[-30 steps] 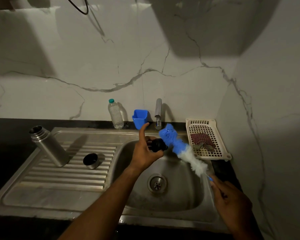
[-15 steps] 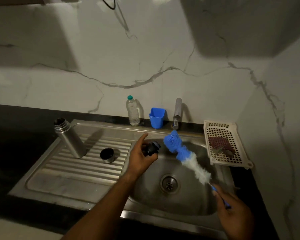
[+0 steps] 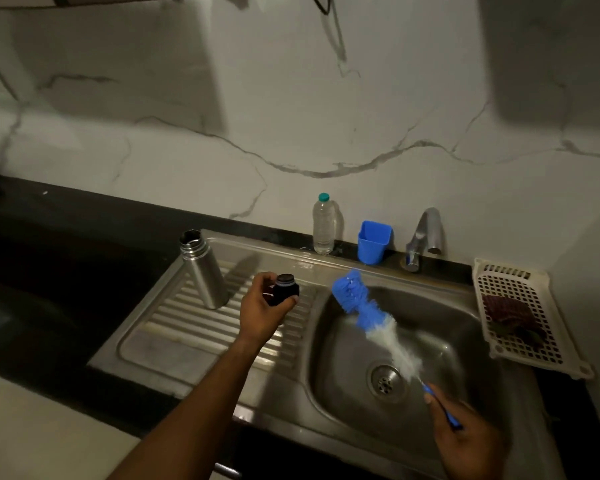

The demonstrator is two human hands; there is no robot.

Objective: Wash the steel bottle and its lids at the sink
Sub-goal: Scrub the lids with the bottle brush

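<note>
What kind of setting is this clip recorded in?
Most likely a home kitchen, at the sink counter: a steel sink with a ribbed drainboard, a tap against a marble-look wall, and a white basket holding a scrub pad.

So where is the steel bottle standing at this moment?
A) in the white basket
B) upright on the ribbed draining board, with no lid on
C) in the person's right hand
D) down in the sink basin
B: the steel bottle stands upright on the draining board, its mouth open, while the left hand holds a dark lid beside it.
</note>
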